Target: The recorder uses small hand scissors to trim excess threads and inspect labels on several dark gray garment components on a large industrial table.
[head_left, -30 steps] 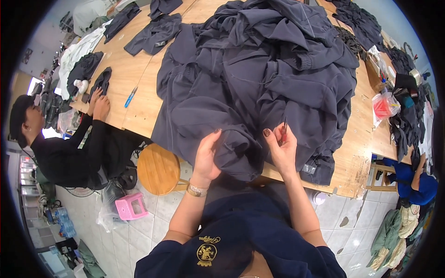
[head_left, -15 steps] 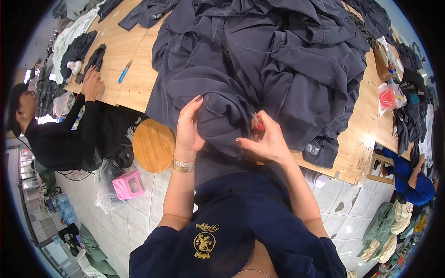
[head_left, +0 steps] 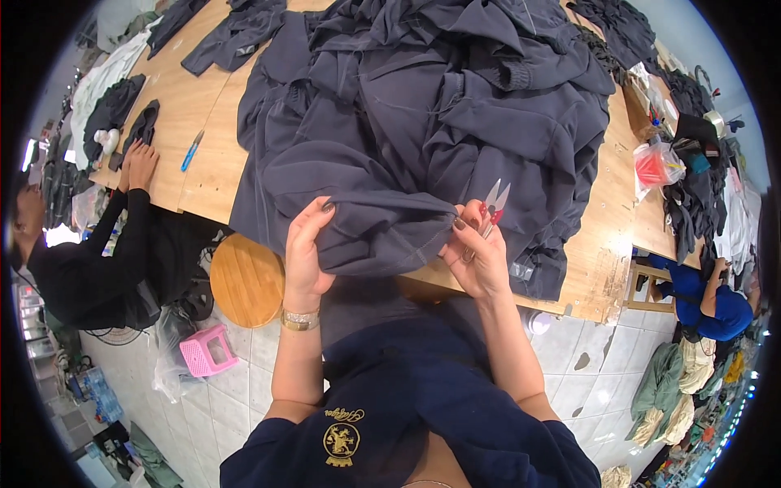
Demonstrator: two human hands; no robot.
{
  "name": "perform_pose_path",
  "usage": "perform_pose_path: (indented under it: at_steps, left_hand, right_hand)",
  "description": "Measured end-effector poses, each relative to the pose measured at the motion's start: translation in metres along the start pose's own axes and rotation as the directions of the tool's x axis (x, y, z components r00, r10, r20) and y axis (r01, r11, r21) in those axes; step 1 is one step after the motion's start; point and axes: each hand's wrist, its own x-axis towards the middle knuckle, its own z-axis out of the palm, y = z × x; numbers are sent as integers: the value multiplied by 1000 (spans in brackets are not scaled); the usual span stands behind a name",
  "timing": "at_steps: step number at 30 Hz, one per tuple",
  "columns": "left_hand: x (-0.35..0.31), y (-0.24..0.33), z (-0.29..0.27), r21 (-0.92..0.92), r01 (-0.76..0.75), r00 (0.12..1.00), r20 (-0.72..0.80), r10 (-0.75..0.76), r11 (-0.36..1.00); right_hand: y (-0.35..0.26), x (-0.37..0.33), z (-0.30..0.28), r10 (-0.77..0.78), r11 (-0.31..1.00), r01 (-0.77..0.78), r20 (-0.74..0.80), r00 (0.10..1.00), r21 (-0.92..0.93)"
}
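A dark grey garment [head_left: 374, 240] is stretched between my hands at the near edge of a big pile of similar garments. My left hand [head_left: 305, 256] grips its left side, thumb on top of the fabric. At the other end, my right hand [head_left: 482, 259] pinches the garment's edge between thumb and fingers. That same hand also keeps hold of small scissors [head_left: 495, 198] with red parts, their pointed blades apart and aimed away from me. A pale seam line runs along the lower part of the stretched fabric. Some fingers of both hands are hidden behind cloth.
The garment pile [head_left: 439, 98] covers much of the wooden table [head_left: 598, 268]. A blue cutter [head_left: 192, 151] lies left of it. A person in black [head_left: 89, 260] works at the left; another in blue [head_left: 716, 305] sits at the right. A round wooden stool [head_left: 246, 281] and pink stool [head_left: 208, 351] stand left.
My right hand has turned, and the scissors, blurred before, now show clearly with blades pointing away. The bunched fabric has been drawn out flatter between my hands. The whole view has shifted slightly.
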Motion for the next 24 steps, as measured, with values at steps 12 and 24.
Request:
perform_pose_path:
  at_steps: [12,24]
  left_hand:
    - [5,5,-1,11,120,989,-84,-118,993]
    - [9,-4,-19,-118,77,997,-16,-79,990]
  right_hand:
    - [-3,6,-17,-8,999,9,-30,1000,34]
    - [-4,5,-6,-203,934,140,-166,965,-329]
